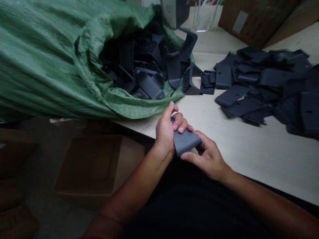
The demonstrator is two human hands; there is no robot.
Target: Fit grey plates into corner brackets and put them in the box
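Observation:
A dark grey plastic part (186, 142) with a smooth, rounded edge is held in both hands just off the table's front edge. My left hand (169, 127) wraps its fingers over the top of the part. At the other end, my right hand (208, 154) grips it between thumb and fingers. Beyond the hands lies a green woven sack (97, 88), its mouth gaping to the right. Similar dark plastic parts (149, 83) fill the sack's mouth, and some spill out onto the table.
A heap of dark plastic parts (259, 78) covers the right of the pale table (249, 152). At the back stand a brown cardboard box (249, 20), a clear container (203, 20) and a grey box (175, 13). An open cardboard box (129, 159) sits on the floor, lower left.

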